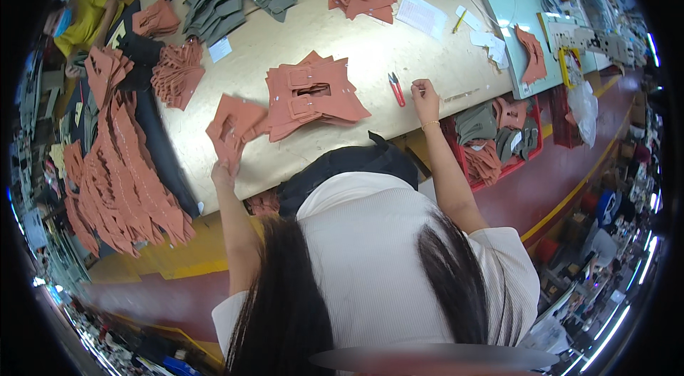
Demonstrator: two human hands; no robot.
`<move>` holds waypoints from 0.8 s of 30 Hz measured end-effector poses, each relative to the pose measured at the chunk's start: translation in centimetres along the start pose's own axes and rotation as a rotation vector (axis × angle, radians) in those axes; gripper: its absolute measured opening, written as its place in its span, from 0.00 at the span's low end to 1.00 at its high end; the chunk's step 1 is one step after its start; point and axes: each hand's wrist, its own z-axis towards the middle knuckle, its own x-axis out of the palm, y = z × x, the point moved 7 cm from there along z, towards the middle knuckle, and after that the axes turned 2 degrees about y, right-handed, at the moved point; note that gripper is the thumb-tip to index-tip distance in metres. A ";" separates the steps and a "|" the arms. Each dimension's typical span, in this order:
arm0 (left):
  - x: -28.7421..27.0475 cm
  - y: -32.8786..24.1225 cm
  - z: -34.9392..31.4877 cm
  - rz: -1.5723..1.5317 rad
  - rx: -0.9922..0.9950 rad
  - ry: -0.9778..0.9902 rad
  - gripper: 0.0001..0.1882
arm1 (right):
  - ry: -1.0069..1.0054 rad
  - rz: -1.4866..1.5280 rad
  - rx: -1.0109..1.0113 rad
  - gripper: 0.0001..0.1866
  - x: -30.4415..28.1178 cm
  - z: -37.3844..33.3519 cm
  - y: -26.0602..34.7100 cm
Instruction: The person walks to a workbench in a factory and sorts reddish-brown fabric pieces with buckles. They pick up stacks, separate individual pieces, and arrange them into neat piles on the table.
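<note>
White top (377, 255) nearest camera. Left hand (224, 174) pinches terracotta piece (246, 117) by lower corner, above gold tabletop (187, 155) near its front edge. Buckled pile (343, 95) just right; then red snips (398, 95); printed sheet (422, 15) beyond, text unreadable; right hand (426, 98) beside snips, fingers curled, can't tell if gripping.

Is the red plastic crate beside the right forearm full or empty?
Looks full: grey pieces and orange pieces crowd the red plastic crate, hiding its bottom.

A workshop: orange cut pieces (338, 95) piled on a table (442, 55), apparently a sewing machine (581, 38).
</note>
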 end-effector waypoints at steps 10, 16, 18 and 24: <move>1.3 -6.7 -3.5 0.956 0.589 -0.521 0.31 | 0.012 -0.068 -0.048 0.07 0.7 -2.8 2.7; 11.8 -8.6 -6.5 1.105 1.004 0.138 0.34 | 0.020 -0.028 -0.038 0.04 2.4 -3.3 3.5; 13.2 -8.7 -6.3 1.231 0.916 0.213 0.37 | 0.017 -0.043 -0.081 0.05 2.5 -3.7 3.9; 12.8 -8.5 -4.7 1.443 0.905 0.270 0.37 | 0.095 -0.044 -0.046 0.06 2.5 -5.4 3.3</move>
